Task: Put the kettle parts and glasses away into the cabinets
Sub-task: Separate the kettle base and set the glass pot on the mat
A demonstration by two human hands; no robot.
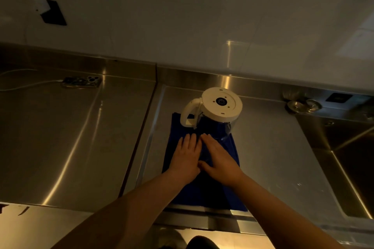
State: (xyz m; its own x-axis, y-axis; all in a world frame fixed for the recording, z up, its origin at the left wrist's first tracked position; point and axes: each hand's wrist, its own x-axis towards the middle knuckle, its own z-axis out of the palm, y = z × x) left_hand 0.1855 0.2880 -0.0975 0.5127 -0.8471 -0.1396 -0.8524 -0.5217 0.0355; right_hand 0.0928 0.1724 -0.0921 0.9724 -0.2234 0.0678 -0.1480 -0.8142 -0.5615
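Both my left hand [187,156] and right hand [219,159] lay flat, fingers straight, on the blue cloth [176,147] before the upturned kettle jug [218,109]

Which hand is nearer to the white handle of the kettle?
Left. The left hand lies flat on the blue cloth just below the kettle handle; the right hand lies beside it, farther right.
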